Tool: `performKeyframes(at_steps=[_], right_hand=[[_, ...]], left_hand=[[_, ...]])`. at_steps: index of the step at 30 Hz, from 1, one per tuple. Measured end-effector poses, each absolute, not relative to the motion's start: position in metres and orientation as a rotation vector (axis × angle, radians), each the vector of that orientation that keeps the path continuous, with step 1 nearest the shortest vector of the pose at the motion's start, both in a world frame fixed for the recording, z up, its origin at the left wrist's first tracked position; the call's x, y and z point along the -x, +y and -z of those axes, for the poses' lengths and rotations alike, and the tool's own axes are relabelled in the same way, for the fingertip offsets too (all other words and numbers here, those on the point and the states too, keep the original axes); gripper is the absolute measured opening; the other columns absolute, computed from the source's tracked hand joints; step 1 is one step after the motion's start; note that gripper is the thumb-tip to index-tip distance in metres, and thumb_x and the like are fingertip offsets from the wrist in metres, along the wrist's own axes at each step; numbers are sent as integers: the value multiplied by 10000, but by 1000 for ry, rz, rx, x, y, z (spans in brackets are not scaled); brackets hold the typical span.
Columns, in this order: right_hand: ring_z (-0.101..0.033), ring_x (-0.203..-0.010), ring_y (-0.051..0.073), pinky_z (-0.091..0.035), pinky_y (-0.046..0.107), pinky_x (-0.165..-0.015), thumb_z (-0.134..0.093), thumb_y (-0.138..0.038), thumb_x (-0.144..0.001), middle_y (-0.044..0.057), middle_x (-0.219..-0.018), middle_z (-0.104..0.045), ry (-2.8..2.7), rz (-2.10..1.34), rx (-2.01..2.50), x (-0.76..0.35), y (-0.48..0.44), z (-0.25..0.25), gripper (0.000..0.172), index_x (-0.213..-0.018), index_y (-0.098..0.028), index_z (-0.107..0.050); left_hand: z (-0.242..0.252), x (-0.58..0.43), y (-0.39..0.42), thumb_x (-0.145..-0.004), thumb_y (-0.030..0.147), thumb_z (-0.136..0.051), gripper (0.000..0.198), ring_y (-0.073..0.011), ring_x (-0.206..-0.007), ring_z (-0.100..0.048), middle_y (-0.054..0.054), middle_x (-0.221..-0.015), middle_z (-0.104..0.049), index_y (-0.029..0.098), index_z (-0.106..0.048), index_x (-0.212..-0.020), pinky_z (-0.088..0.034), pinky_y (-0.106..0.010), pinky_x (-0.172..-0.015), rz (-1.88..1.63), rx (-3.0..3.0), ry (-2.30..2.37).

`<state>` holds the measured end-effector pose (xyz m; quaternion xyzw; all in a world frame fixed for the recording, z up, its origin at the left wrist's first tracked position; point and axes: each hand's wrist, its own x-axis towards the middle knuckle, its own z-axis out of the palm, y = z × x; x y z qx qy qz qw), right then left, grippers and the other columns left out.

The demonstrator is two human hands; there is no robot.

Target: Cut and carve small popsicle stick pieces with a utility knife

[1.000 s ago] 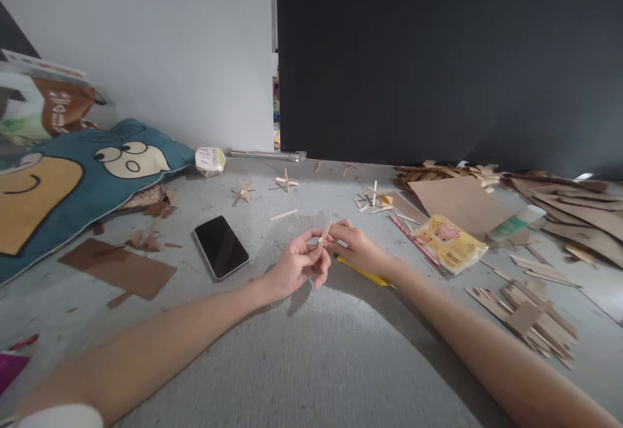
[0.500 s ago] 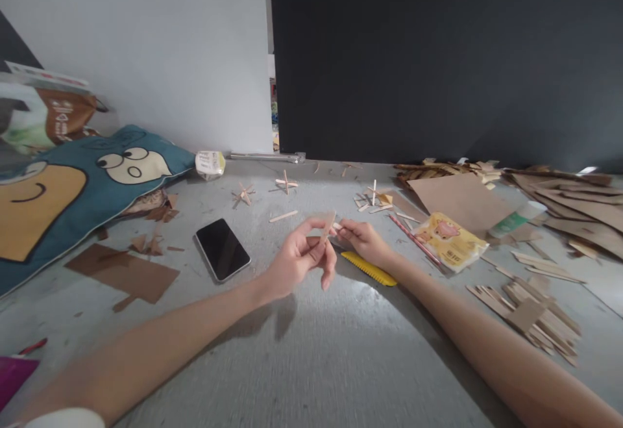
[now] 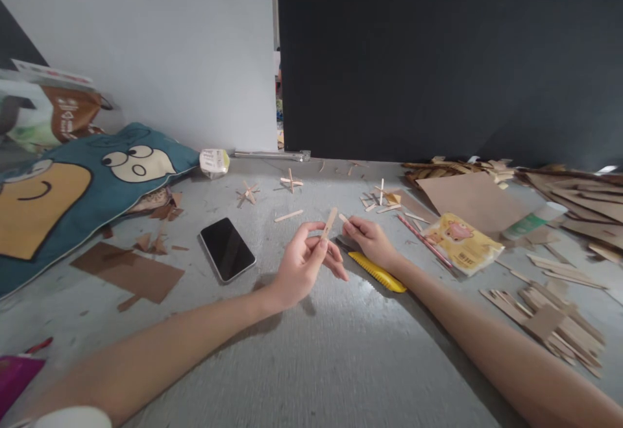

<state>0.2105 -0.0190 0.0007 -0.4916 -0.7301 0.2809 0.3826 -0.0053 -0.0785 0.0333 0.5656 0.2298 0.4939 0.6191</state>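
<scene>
My left hand (image 3: 304, 265) pinches a pale wooden stick (image 3: 329, 222) between thumb and fingers, the stick pointing up and away from me. My right hand (image 3: 370, 241) sits just to its right, fingers closed on a second small wooden stick (image 3: 343, 218) whose tip shows near the first one. Both hands hover low over the grey floor (image 3: 311, 350). A yellow utility knife (image 3: 377, 271) lies right under my right wrist.
A black phone (image 3: 227, 248) lies left of my hands. A blue cushion (image 3: 73, 188) and brown cardboard scraps (image 3: 127, 273) are further left. Stick crosses (image 3: 291, 181), a yellow packet (image 3: 462, 234), a pink pencil (image 3: 423, 241), a glue tube (image 3: 533, 221) and stick piles (image 3: 545, 317) lie beyond and right.
My hands have drawn slightly apart and the left hand has tilted its stick more upright. The yellow knife, hidden under my right hand a second ago, now shows.
</scene>
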Motion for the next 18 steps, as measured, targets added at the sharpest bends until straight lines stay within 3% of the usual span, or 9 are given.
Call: performKeyframes(at_steps=[9,18], right_hand=[[-430,-633,155,-338,280,-616,-392,-730,-987,-25,-656,-493,-1857,-685,1294,-210,-19,0,595,-781,-206,-583],[-445,-639,164,-349,289,-645,-401,-599,-1018,-31,-658,-488,-1889,-692,1292,-209,-18,1,474,-832,-206,-589]], left_hand=[[-23,5,-75,-1005,492,-626,364,-201,-632,-775,22,-810,-684,211,-415,-1100,-609,-327,-632,-1152,-1296,593],[-11,12,-59,-980,569,-623,412,-203,-638,-785,1,-800,-723,215,-411,-978,-608,-314,-639,-1147,-1315,821]])
